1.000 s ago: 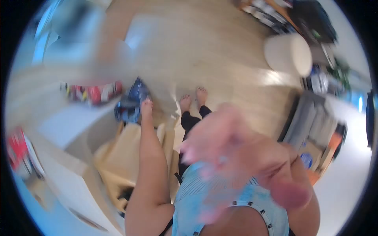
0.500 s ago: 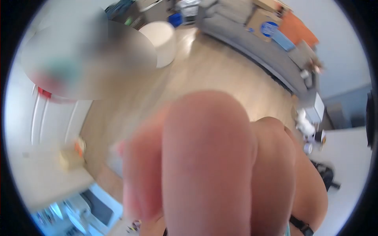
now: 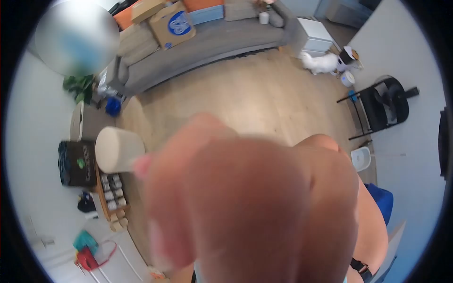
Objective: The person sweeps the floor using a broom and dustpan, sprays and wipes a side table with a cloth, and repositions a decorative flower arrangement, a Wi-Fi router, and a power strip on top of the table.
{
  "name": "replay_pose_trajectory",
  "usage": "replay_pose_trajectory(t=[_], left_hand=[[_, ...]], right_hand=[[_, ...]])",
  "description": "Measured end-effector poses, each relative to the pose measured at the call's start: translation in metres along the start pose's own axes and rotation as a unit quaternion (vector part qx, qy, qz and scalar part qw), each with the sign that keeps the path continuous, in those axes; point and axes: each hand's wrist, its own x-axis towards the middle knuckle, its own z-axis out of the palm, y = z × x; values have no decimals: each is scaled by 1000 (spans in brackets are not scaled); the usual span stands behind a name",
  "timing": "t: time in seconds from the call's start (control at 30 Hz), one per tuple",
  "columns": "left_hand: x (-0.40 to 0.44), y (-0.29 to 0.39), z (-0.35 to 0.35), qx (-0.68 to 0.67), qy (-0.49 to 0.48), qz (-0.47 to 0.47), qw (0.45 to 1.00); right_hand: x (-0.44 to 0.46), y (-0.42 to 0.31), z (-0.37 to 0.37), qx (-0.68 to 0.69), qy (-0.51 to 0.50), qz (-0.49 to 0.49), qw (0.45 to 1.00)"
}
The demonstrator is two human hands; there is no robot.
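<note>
My right hand (image 3: 250,198) fills the lower middle of the head view, very near the lens and blurred. Its fingers are bent and pressed together, with the knuckles toward the camera. A pinkish fingertip juts out on the left side of the hand. Whatever the fingers hold, if anything, is hidden behind them. The bare arm (image 3: 370,226) shows at the lower right, with a black strap (image 3: 362,270) beneath it. I cannot make out a separate left hand. No furniture is touched by the hand.
A grey sofa (image 3: 212,49) with a cardboard box (image 3: 172,27) stands across the wooden floor (image 3: 226,89). A white round stool (image 3: 118,150) and a shoe rack (image 3: 113,191) are at left. On the right are a black chair (image 3: 384,106) and a white dog-like shape (image 3: 320,62).
The view has swung to the right and levelled, so the sofa now lies across the top and the black chair shows fully. The hand stays close before the lens, fingers still bent.
</note>
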Motion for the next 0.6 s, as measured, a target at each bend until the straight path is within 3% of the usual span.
replay_pose_trajectory(t=[0.17, 0.33, 0.4, 0.47, 0.53, 0.57, 0.6], left_hand=[[48, 121, 8, 58, -60, 56, 995], [132, 173, -4, 271, -140, 65, 950], [170, 194, -10, 424, -192, 106, 879], [195, 234, -14, 561, -253, 157, 772], [217, 293, -7, 616, -302, 178, 705], [237, 297, -8, 495, -269, 100, 820], [223, 330, -8, 312, -218, 29, 924]], right_hand=[[23, -35, -81, -102, 0, -35, 994], [34, -48, -144, -200, 29, -98, 974], [39, -49, -174, -235, 32, -116, 964], [40, -47, -211, -276, 35, -142, 950], [45, -54, -252, -337, 36, -165, 926], [48, -63, -271, -359, 38, -164, 918], [43, -81, -288, -526, -1, -25, 850]])
